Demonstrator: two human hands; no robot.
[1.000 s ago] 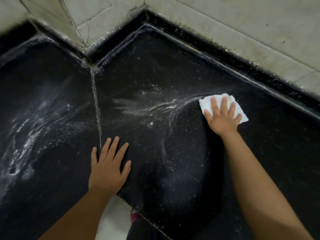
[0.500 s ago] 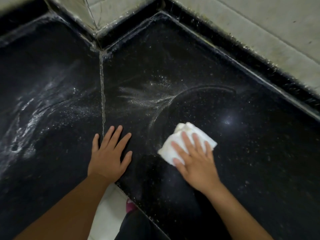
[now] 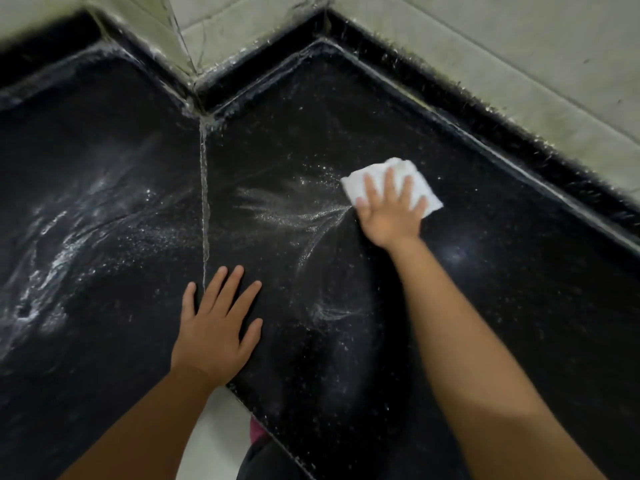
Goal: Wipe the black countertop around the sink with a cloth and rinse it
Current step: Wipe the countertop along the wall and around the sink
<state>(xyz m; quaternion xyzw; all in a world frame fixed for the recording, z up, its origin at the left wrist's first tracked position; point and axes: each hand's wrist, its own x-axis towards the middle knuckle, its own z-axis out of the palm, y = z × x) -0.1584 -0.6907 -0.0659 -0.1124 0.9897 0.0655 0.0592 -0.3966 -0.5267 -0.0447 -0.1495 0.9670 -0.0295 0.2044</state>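
Countertop point(image 3: 485, 306) spreads black, streaked with white residue point(image 3: 287, 209); left hand point(image 3: 214, 327) lies flat, fingers spread, bracing; right hand point(image 3: 391, 209) presses cloth point(image 3: 363, 181) with straight fingers beside the streaks; a loaded cloth would likely just smear residue around.

My left hand point(image 3: 214, 327) lies flat, palm down, fingers straight and a little spread, thumb out to the side, the forearm running back toward me at the lower left. My right arm reaches farther forward, nearly straight. My right hand point(image 3: 389, 211) presses down flat with fingers extended and splayed; its thumb seems stretched out leftward, though blur softens it.
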